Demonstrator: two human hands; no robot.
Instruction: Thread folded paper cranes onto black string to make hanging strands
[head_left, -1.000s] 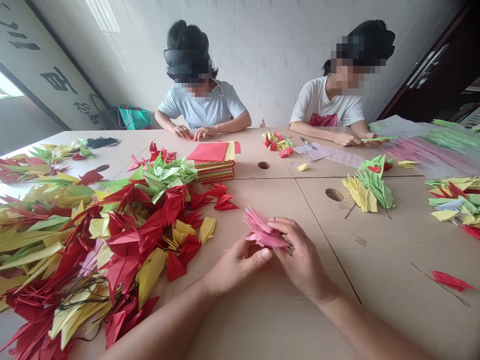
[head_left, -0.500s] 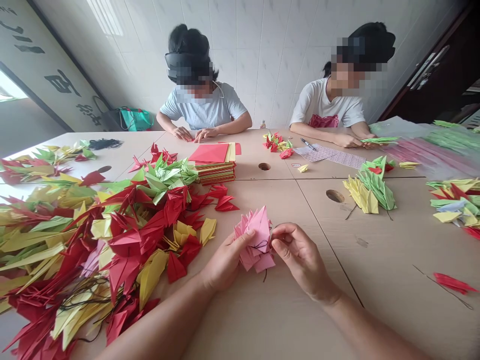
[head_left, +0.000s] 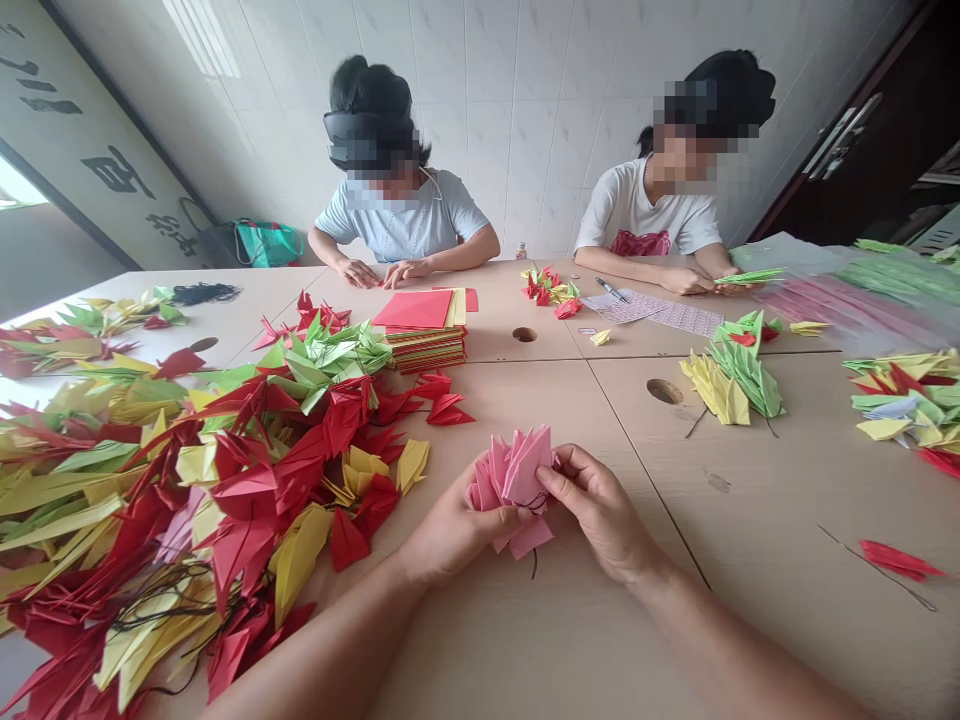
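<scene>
A bundle of folded pink paper pieces (head_left: 519,472), with a dark cord around it, is held above the table in front of me. My left hand (head_left: 455,515) grips its left side, thumb laid across the front near the cord. My right hand (head_left: 600,505) pinches the bundle's right edge between thumb and fingers. The cord's end hangs below the paper. Left of my hands spreads a large heap of folded red, yellow and green papers (head_left: 255,480), some tied with dark cord.
A stack of square coloured paper (head_left: 427,335) stands beyond the heap. Yellow and green folded bundles (head_left: 720,390) lie to the right, near a table hole (head_left: 664,391). A red folded piece (head_left: 896,560) rests beside a cord. Two people (head_left: 405,215) sit opposite, handling paper.
My right hand has closed onto the right edge of the pink bundle. My left thumb has shifted down toward the cord, and the bundle has turned slightly.
</scene>
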